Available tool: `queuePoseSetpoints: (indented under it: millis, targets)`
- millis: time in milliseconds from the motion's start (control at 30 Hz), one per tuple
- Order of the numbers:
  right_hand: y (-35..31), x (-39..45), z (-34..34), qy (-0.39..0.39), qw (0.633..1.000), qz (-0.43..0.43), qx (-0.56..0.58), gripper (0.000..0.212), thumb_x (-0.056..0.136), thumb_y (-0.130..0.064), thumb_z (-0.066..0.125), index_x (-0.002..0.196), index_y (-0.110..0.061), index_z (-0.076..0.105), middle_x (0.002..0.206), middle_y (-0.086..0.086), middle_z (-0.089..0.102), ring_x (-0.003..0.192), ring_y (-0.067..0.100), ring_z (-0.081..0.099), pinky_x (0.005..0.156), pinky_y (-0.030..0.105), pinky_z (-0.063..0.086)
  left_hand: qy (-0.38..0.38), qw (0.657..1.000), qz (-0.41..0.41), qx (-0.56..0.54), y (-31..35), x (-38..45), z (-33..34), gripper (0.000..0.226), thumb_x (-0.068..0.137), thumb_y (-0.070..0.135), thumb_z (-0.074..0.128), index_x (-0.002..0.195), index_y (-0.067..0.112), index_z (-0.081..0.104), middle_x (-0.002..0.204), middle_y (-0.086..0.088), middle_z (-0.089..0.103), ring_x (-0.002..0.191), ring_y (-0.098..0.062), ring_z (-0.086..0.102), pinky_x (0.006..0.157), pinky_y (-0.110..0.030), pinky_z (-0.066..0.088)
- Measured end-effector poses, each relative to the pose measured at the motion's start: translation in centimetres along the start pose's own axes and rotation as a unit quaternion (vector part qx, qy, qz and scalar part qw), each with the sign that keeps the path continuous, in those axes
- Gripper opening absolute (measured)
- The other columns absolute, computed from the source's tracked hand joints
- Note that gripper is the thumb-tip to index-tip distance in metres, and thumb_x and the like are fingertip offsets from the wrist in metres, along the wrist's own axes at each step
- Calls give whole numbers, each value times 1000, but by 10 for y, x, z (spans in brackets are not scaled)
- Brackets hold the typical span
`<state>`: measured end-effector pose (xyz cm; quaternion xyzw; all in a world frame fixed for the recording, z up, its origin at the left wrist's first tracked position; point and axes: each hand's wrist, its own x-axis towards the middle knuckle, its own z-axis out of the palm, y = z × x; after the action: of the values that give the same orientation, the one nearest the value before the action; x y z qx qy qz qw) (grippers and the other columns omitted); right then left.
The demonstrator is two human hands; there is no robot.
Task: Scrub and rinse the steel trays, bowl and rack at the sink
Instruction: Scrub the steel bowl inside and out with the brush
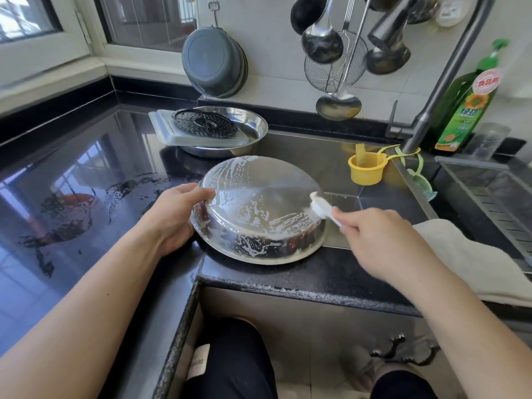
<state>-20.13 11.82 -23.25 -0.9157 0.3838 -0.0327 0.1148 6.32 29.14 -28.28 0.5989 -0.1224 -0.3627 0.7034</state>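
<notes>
Fingers of right hand (371, 228) pinch brush (319, 205) (left hand (175, 214) grips bowl (259, 211)).

centre: upturned bowl (259, 214) on tabletop (302, 279) edge, over sink (374, 203) | behind, upper centre: rack (205, 123) on stacked trays (247, 131) | right: cloth (472, 254)

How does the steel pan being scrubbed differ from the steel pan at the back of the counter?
The near pan is upside down, soapy and tilted on the sink edge; the far pan sits upright without suds. The near pan is empty and gripped by the left hand; the far pan holds a tray and black rack. Both are round shiny steel.
</notes>
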Motion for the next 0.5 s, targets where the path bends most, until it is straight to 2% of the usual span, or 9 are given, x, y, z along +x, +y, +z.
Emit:
queuePoseSetpoints:
  millis: [67, 133, 167, 267, 400, 467, 500]
  targets:
    - [-11, -12, -5, -39, 998, -40, 23, 40, 106, -35, 44, 137, -61, 50, 74, -1, 56, 57, 18, 49, 51, 33, 38, -9, 1000, -1, -3, 0, 0, -1, 26, 100, -1, 55, 122, -10, 64, 115, -30, 72, 91, -34, 74, 76, -42, 64]
    - [-9, -6, -8, -38, 998, -35, 19, 39, 106, -35, 46, 134, -61, 52, 77, 0, 58, 58, 19, 51, 51, 32, 38, -21, 1000, -2, -3, 0, 0, -2, 32, 100, 0, 55, 129, -12, 61, 124, -33, 68, 100, -38, 70, 87, -48, 62]
    - [-5, 2, -10, -25, 999, -16, 10, 39, 105, -35, 46, 134, -60, 53, 84, 2, 61, 64, 22, 55, 54, 33, 40, -24, 1000, -1, -3, 0, 0, -1, 33, 99, 0, 56, 130, -12, 59, 125, -32, 67, 99, -38, 70, 86, -47, 63]
    - [-4, 10, -13, -4, 1000, 21, -13, 40, 105, -37, 43, 137, -58, 52, 102, 7, 61, 81, 30, 59, 64, 35, 44, -24, 1000, 0, -8, -1, 0, -1, 35, 100, 1, 56, 131, -15, 57, 118, -31, 68, 87, -33, 71, 69, -38, 64]
    - [-36, -16, -6, -73, 993, -85, 21, 39, 105, -40, 43, 136, -64, 45, 88, 0, 60, 70, 24, 51, 63, 37, 45, -46, 999, -11, -12, -1, 2, -4, 29, 102, 1, 53, 128, -6, 63, 119, -28, 72, 89, -32, 74, 72, -38, 64]
    - [-34, -8, -6, -63, 994, -85, 6, 39, 105, -40, 43, 135, -64, 46, 89, -1, 57, 69, 22, 49, 61, 36, 42, -52, 998, -11, -15, -1, 2, -5, 29, 102, 1, 53, 128, -5, 63, 120, -27, 72, 92, -32, 74, 75, -39, 65]
    - [-27, 2, -7, -44, 997, -61, -6, 40, 105, -38, 43, 136, -63, 47, 96, 1, 59, 73, 23, 53, 63, 36, 42, -52, 998, -10, -16, -1, 2, -4, 30, 101, 1, 53, 128, -6, 63, 120, -29, 71, 93, -33, 74, 77, -40, 65]
